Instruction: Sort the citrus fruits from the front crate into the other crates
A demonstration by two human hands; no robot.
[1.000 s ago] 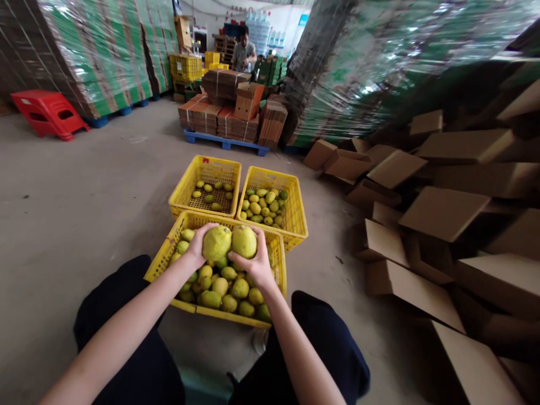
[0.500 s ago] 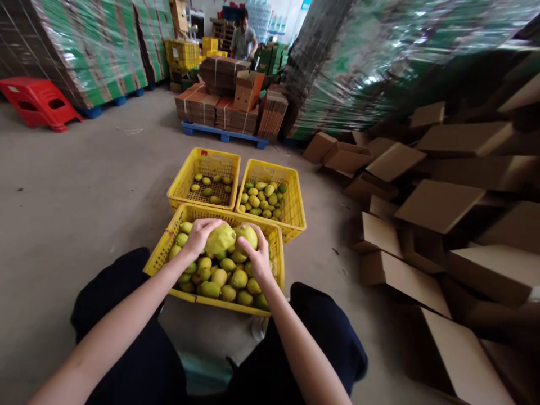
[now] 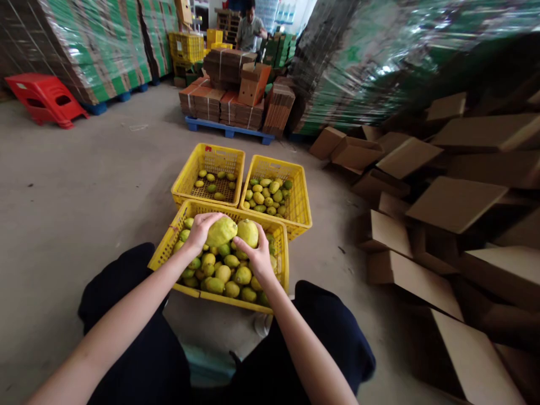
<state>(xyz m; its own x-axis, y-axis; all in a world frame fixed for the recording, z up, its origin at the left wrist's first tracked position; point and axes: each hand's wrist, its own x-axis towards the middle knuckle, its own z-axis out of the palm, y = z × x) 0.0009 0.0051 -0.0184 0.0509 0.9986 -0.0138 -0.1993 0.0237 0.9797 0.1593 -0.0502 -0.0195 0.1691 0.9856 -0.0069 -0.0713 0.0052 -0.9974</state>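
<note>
My left hand [image 3: 202, 231] is closed round a greenish-yellow lemon [image 3: 221, 232], its fingers partly hidden behind the fruit. Beside it, my right hand [image 3: 259, 254] grips a second, yellower lemon [image 3: 247, 233] with the thumb in front. Both lemons are held above the near yellow crate [image 3: 166, 247], which is heaped with green and yellow lemons [image 3: 223, 273]. Past it stand two more yellow crates: the far left crate [image 3: 179, 181] has a few lemons scattered on its bottom, and the far right crate [image 3: 301, 197] holds a larger group.
Cardboard boxes [image 3: 458, 202] lie piled along the right. A blue pallet [image 3: 230, 131] bears stacked flat cartons [image 3: 240, 112] ahead. A red stool [image 3: 48, 100] stands at left, near wrapped green stacks [image 3: 101, 50]. Another person [image 3: 250, 32] is at the back.
The view has shifted slightly, so the scene sits a little further right. My right hand's lemon has turned a little in the fingers. Both hands keep their lemons. The person behind has raised their hands.
</note>
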